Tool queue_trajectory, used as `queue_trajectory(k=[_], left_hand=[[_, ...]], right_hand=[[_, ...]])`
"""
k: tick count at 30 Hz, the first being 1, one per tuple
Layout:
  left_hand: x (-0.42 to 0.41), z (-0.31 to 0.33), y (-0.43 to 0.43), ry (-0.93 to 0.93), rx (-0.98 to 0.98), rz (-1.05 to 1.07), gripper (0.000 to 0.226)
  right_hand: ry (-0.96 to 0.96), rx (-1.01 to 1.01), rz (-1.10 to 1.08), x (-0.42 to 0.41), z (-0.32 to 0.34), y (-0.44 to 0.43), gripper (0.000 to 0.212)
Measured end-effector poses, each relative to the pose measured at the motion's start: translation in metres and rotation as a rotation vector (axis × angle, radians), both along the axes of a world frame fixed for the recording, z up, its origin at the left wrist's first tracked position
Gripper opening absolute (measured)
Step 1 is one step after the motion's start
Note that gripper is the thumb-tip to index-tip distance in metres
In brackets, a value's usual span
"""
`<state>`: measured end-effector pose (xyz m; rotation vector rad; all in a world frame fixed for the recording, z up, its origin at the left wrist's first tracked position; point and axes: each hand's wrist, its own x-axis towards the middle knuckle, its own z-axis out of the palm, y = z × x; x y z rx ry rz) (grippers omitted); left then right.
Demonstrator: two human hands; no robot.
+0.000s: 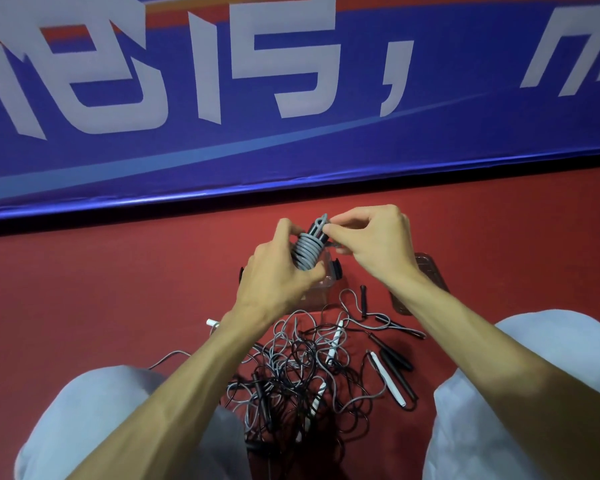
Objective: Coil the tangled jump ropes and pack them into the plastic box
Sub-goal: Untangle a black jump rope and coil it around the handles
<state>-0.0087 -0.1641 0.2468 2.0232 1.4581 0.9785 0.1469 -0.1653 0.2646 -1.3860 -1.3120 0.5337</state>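
Hands are up in front, over a red floor point(101, 289). The left hand point(274, 271) is curled tight around a gray rope point(305, 252) that is wound into a neat little bundle. The right hand point(374, 240) is just beside it, with finger and thumb pinched on the loose end loop at the top of the bundle. So the step looks like finishing one coil: tucking or locking the end so the bundle does not spring open. Next, I think the end must be pulled snug, and then the bundle can go down into the clear box point(326, 285), which sits right under the hands. The box is mostly hidden behind the left hand, so I cannot tell if anything is in it yet. Below the hands, between the knees, lies a big messy pile of ropes point(291, 368), gray and black all mixed up, with white and black handles poking out. More handles point(392, 375) lie loose to the right of the pile. Those ropes still need coiling, so most of the job is left. Far right, a clear flat lid point(430, 271) peeks out behind the right wrist, partly covered. How many ropes are in the pile is too hard to count.
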Motion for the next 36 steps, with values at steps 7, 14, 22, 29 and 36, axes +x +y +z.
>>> queue_trajectory(k=[7, 14, 22, 29, 36], left_hand=[[-0.008, 0.002, 0.001, 0.172, 0.091, -0.056, 0.049], [-0.013, 0.009, -0.002, 0.384, 0.18, -0.092, 0.062], [-0.014, 0.013, -0.001, 0.657, 0.238, -0.113, 0.065], [-0.015, 0.004, 0.005, 0.479, 0.151, -0.148, 0.058], [-0.015, -0.002, 0.011, 0.144, 0.061, -0.197, 0.051]], right_hand=[[-0.122, 0.046, -0.008, 0.001, -0.002, -0.006, 0.018], [-0.071, 0.054, -0.005, -0.003, -0.003, -0.005, 0.033], [-0.243, -0.015, -0.03, 0.0, -0.009, 0.0, 0.017], [-0.233, 0.028, 0.027, 0.0, -0.01, 0.005, 0.008], [0.391, -0.02, 0.108, 0.007, -0.001, 0.012, 0.032]])
